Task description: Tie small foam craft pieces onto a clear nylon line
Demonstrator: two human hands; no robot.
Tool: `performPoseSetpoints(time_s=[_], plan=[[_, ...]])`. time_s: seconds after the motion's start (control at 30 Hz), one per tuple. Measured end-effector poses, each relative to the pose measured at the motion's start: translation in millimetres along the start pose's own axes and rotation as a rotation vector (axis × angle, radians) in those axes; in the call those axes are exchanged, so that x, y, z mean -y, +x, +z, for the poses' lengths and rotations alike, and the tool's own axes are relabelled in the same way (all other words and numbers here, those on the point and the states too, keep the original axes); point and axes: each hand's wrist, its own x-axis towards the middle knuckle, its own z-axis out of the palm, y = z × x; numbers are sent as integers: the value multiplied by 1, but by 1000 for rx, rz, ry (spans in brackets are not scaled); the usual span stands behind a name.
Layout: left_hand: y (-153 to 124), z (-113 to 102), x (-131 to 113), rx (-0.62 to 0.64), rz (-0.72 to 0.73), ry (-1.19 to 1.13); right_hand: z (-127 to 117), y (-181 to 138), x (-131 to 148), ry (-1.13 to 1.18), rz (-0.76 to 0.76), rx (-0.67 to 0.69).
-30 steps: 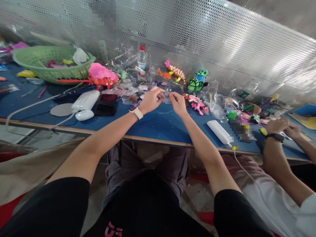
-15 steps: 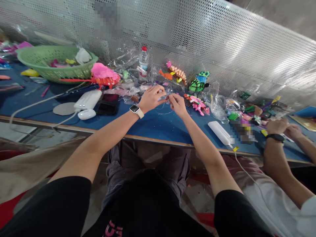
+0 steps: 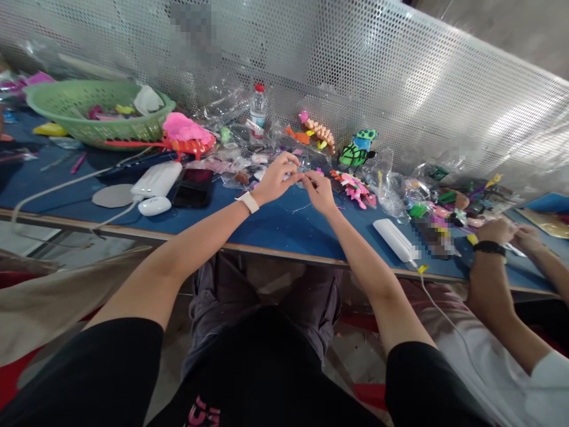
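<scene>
My left hand (image 3: 274,177), with a white watch on its wrist, and my right hand (image 3: 319,190) meet over the blue table (image 3: 284,225). Both pinch together at one small item between the fingertips, too small to name. A thin thread (image 3: 299,209) lies on the table just below them. Behind my hands lies a heap of clear plastic bags (image 3: 240,157) and small coloured foam pieces. A pink and green foam toy (image 3: 355,187) lies right of my right hand.
A green basket (image 3: 95,112), a pink foam toy (image 3: 184,131), a water bottle (image 3: 256,111), a white power bank (image 3: 155,179), a black phone (image 3: 192,187) and a white bar (image 3: 395,239) are about. A perforated metal screen (image 3: 400,89) backs the table. Another person's hands (image 3: 502,234) work at right.
My hands stay pinched together and have shifted slightly up and right. The loose thread now lies on the table below them. The other person's hands moved a little.
</scene>
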Motion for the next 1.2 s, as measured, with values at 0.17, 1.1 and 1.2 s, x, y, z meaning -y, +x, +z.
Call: performPoseSetpoints(time_s=[0.17,1.1,1.2], plan=[[4,10,6,43,-230,-348,4,-1,6,-54,-9,-42],[2,-6,8,111,191,425,17,3,-8,351,265,-52],[1,-6,9,103,152,368,11,5,-6,181,175,-75]])
